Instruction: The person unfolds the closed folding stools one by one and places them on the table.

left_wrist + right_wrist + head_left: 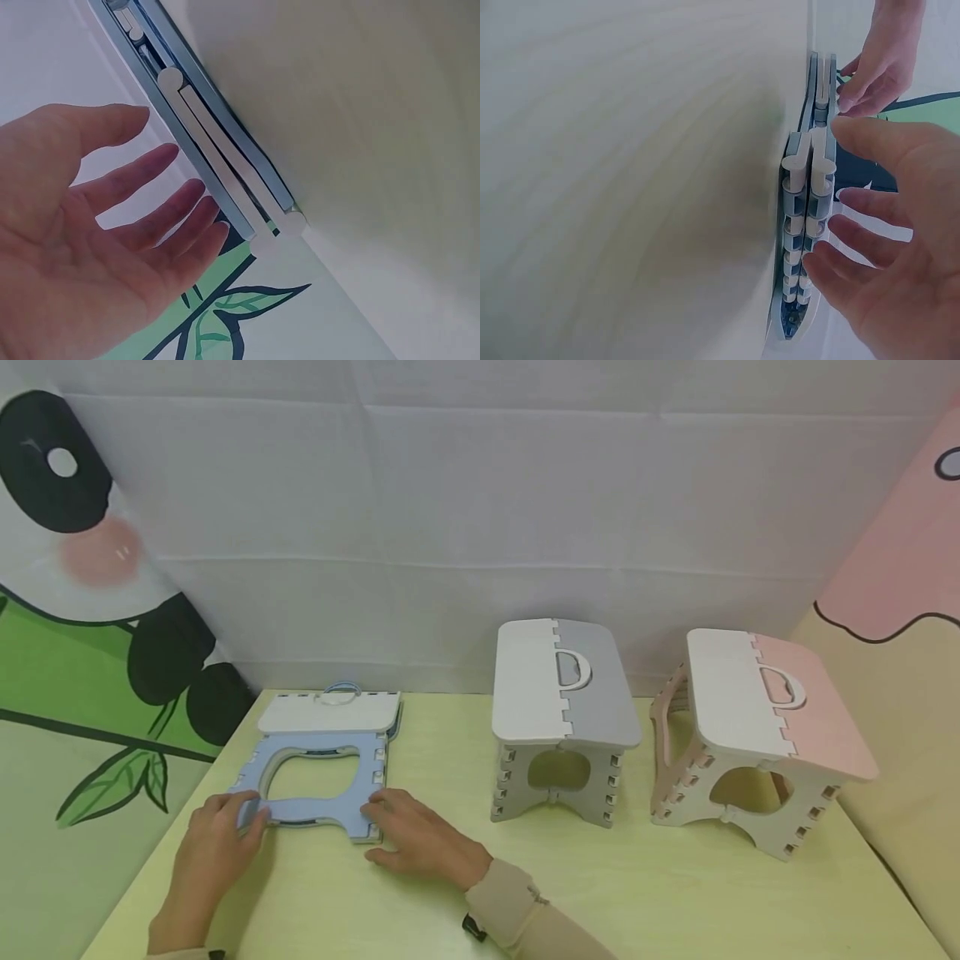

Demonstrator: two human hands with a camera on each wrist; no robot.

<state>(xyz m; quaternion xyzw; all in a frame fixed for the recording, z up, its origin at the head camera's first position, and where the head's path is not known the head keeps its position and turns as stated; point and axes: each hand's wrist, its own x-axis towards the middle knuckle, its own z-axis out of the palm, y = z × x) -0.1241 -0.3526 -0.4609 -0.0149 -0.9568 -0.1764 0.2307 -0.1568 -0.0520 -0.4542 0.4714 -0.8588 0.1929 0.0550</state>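
Observation:
A blue and white folding stool lies folded flat on the table, its white top panel toward the wall. In the left wrist view, the folded stool shows its stacked panels edge-on. My left hand touches the near left leg corner, fingers loosely spread. At the near right corner, my right hand rests its fingertips on the blue leg panel. Hinge joints line the side edge of the stool in the right wrist view, with the relaxed fingers of my right hand against its upper face.
A grey and white stool stands unfolded right of centre on the pale yellow table. Farther right is an unfolded pink and white stool. Behind the table hangs a white cloth; cartoon-printed panels flank both sides.

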